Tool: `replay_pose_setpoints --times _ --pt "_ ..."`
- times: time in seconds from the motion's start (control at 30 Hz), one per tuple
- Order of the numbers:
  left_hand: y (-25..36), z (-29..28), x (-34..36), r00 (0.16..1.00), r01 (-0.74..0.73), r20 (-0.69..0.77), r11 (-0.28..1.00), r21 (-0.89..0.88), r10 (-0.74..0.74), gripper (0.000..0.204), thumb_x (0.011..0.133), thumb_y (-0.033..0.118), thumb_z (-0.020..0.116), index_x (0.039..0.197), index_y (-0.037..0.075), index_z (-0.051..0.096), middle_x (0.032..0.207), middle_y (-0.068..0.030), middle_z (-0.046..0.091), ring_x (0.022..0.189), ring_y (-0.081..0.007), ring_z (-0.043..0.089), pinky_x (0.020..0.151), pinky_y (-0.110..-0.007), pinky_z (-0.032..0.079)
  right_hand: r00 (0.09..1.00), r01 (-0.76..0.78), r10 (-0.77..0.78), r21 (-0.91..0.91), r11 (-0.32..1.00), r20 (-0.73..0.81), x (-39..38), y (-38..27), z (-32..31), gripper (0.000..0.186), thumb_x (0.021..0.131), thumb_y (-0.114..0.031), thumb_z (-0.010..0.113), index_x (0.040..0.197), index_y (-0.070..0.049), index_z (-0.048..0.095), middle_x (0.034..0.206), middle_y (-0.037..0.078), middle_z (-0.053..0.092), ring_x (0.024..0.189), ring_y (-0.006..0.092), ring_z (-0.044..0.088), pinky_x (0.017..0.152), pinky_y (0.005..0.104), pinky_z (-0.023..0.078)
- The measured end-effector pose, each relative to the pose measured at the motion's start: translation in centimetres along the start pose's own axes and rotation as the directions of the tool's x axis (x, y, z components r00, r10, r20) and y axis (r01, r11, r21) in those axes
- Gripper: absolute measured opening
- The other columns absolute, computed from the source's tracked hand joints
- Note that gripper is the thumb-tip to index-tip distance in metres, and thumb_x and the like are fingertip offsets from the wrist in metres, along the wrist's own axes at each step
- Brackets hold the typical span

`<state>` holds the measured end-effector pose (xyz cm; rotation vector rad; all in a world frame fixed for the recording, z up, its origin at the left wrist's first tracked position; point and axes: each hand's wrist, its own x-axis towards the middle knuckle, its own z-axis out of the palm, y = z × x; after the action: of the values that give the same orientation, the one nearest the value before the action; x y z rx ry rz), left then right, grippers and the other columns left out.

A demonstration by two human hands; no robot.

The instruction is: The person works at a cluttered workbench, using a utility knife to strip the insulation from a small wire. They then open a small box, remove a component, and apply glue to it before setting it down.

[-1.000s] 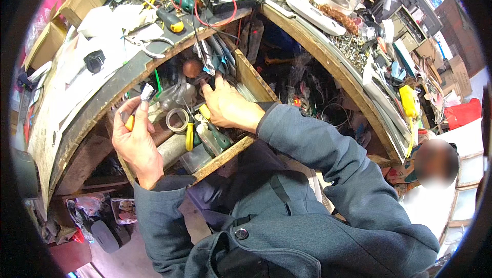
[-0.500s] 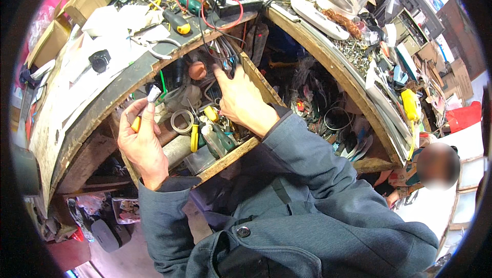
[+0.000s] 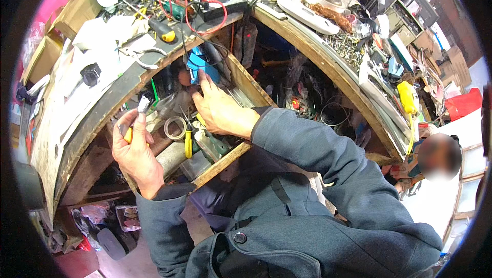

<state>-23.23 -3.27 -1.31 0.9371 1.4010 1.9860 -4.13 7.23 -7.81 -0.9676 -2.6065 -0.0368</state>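
Observation:
My left hand (image 3: 136, 157) is closed, with a small white and dark piece (image 3: 143, 105) pinched at the thumb and fingertips. A yellow thing, perhaps a handle (image 3: 128, 135), also sits in its curled fingers. My right hand (image 3: 220, 108) reaches into an open wooden drawer (image 3: 221, 167), fingers stretched forward. Its fingertips touch a blue object (image 3: 197, 65) at the drawer's back, its kind unclear. Nearer in the drawer lie a tape roll (image 3: 175, 128), a yellow-handled tool (image 3: 188, 145) and a clear plastic box (image 3: 195, 167). The right hand covers part of the contents.
On the bench above are a yellow-and-black-handled screwdriver (image 3: 163, 31), red test leads (image 3: 225, 17) and scissors-like handles (image 3: 148, 62). A compartment to the right holds clutter and a wire ring (image 3: 335, 114). Beyond the right-hand bench edge, another person (image 3: 410, 160) is partly visible.
My right hand has moved left and a little nearer within the drawer. A blue object now shows at the back, where grey strands were. My left hand still holds the white piece.

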Motion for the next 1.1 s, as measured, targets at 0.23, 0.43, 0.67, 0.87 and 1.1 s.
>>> replay_pose_setpoints --times 0.23,0.43,0.67,0.87,1.1 --pt "0.5 0.0 -0.1 0.999 0.019 -0.041 1.0 0.025 -0.018 0.017 0.095 0.004 0.071 0.111 -0.001 0.069 0.086 0.0005 0.065 0.061 -0.0038 0.045 0.056 -0.02 0.037 0.982 -0.186 0.188 -0.174 0.967 -0.004 0.8 -1.0 -1.7 0.033 0.088 -0.013 0.06 0.111 0.01 0.06 0.131 0.04 0.051 0.116 0.0429 0.06 0.09 0.0452 0.056" --pt "0.2 -0.2 0.2 0.999 0.024 -0.023 1.0 0.005 -0.024 0.016 0.094 0.004 0.073 0.11 0.0 0.07 0.086 0.0011 0.065 0.061 -0.0032 0.048 0.053 -0.019 0.036 0.942 -0.327 0.332 -0.335 0.884 -0.044 0.1 1.3 -3.5 0.031 0.091 -0.013 0.06 0.115 0.006 0.065 0.075 0.013 0.072 0.062 0.023 0.072 0.053 0.036 0.056" --pt "0.8 0.0 -0.2 0.998 0.047 -0.041 0.999 0.006 -0.047 0.016 0.093 0.004 0.073 0.108 0.0 0.07 0.087 0.0008 0.066 0.061 -0.0032 0.048 0.054 -0.02 0.037 0.938 -0.345 0.341 0.085 0.935 0.061 1.4 2.3 -3.6 0.019 0.087 -0.009 0.057 0.1 0.006 0.057 0.08 0.03 0.067 0.079 0.0479 0.068 0.072 0.0534 0.056" --pt "0.8 -0.2 0.0 0.999 0.031 -0.037 0.999 0.006 -0.031 0.017 0.093 0.003 0.073 0.11 -0.001 0.07 0.088 0.0002 0.067 0.061 -0.0029 0.048 0.054 -0.019 0.037 0.938 -0.297 0.251 0.177 0.938 0.241 5.4 4.5 -1.1 0.036 0.083 -0.02 0.068 0.105 0.007 0.06 0.102 0.034 0.066 0.099 0.0496 0.065 0.087 0.0518 0.053" --pt "1.1 0.0 0.0 0.998 0.038 -0.041 0.999 0.023 -0.037 0.017 0.093 0.003 0.073 0.109 -0.001 0.07 0.086 0.0002 0.067 0.061 -0.003 0.048 0.054 -0.019 0.038 0.957 -0.284 0.286 0.392 0.875 0.056 7.0 6.2 2.4 0.038 0.078 -0.013 0.067 0.112 0.002 0.068 0.11 0.03 0.069 0.107 0.0465 0.066 0.093 0.0497 0.054"
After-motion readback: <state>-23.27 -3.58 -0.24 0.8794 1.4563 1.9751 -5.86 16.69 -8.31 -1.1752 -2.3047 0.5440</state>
